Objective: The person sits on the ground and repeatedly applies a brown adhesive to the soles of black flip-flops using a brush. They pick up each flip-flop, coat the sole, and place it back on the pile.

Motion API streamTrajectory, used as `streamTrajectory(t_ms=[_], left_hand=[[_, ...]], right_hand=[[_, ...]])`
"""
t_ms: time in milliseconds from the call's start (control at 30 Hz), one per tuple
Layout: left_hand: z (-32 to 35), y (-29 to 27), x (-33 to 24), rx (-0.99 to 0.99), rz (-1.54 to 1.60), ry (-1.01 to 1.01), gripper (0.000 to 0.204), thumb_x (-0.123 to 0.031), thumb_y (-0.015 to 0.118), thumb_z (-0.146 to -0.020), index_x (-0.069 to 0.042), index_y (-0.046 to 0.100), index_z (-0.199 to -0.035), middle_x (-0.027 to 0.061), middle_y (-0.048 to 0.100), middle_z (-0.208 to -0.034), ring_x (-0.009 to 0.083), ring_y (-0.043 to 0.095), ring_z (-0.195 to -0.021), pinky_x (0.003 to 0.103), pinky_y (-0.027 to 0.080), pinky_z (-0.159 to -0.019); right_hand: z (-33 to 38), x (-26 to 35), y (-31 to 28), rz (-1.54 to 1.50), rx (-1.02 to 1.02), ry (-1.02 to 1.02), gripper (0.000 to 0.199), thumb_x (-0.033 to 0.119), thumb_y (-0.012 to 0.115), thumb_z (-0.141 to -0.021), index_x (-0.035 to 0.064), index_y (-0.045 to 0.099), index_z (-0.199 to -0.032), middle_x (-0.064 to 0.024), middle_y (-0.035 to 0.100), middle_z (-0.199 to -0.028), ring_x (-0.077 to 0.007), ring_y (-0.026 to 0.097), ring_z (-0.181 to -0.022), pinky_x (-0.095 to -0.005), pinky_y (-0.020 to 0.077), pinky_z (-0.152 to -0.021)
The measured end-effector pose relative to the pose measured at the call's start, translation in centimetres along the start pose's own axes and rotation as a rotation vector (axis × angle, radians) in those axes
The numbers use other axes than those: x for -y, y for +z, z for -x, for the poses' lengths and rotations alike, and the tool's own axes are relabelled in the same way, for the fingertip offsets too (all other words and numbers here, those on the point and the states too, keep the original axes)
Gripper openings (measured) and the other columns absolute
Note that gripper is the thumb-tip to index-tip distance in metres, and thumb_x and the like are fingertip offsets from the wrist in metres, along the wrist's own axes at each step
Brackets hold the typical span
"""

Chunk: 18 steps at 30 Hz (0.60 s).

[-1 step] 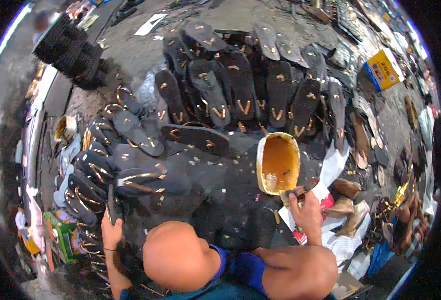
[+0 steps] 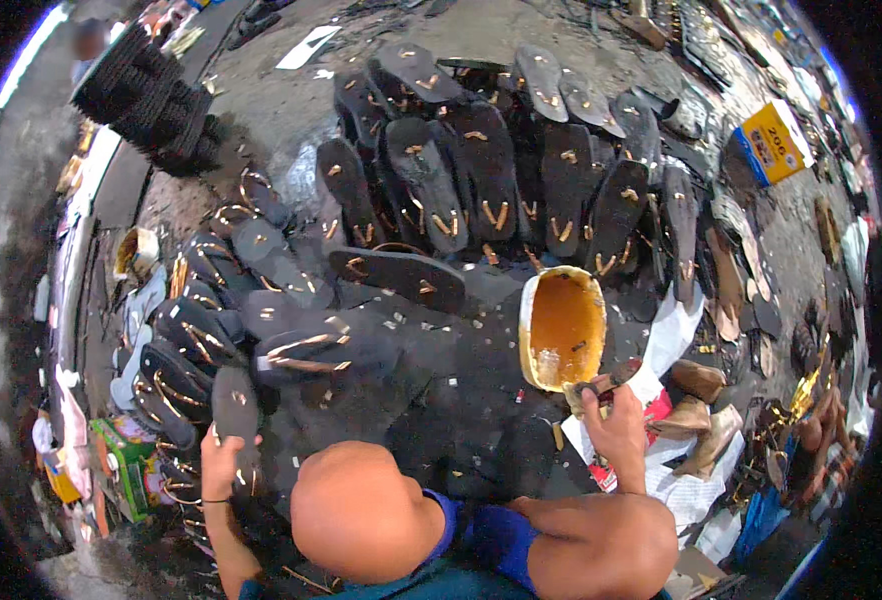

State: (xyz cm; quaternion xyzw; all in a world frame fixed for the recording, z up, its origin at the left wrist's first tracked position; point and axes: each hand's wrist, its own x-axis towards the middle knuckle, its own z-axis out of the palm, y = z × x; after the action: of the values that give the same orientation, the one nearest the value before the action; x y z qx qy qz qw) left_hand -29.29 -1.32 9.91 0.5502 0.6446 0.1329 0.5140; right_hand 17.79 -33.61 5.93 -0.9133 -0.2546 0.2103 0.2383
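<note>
Beside the tub (image 2: 528,335), right fingers (image 2: 590,398) grip an indistinct brown object (image 2: 623,375); left fingers (image 2: 217,443) clasp a partly covered sole (image 2: 233,398).

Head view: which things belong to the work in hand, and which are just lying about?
Work in hand: dark sole, held by the left hand; short tool, held by the right hand; probably the tub of amber substance.

Apparently just lying about: yellow-and-blue box; green box; white sheet.

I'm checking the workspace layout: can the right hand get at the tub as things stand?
Probably yes: the right hand is close to the near end of the tub, whose top is open. Nothing seems to block it, though its grip already holds a tool.
</note>
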Motion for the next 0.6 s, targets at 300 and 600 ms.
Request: streamTrajectory(t_ms=[300,600], left_hand=[[0.8,15.2,-6.9,0.373,-0.431,0.47,0.073,0.002,0.056,-0.077,-0.007,0.042,-0.149,0.0212,0.052,-0.142,0.0342,0.054,-0.127,0.038,0.038,-0.111],[-3.1,30.9,-1.2,0.779,-0.619,0.854,0.067,-0.04,0.056,-0.099,-0.004,0.037,-0.152,0.0222,0.027,-0.16,0.0355,0.022,-0.151,0.043,0.019,-0.122]], right_hand=[[-1.1,0.6,0.6,0.083,-0.003,-0.091,0.031,0.03,0.066,-0.089,0.001,0.061,-0.096,-0.0212,0.063,-0.085,-0.0425,0.063,-0.082,-0.0516,0.0495,-0.075],[-1.5,0.6,-2.6,-0.652,0.327,0.014,0.022,0.014,0.07,-0.094,-0.0013,0.065,-0.109,-0.0051,0.07,-0.095,-0.0152,0.066,-0.087,-0.0325,0.054,-0.081]])
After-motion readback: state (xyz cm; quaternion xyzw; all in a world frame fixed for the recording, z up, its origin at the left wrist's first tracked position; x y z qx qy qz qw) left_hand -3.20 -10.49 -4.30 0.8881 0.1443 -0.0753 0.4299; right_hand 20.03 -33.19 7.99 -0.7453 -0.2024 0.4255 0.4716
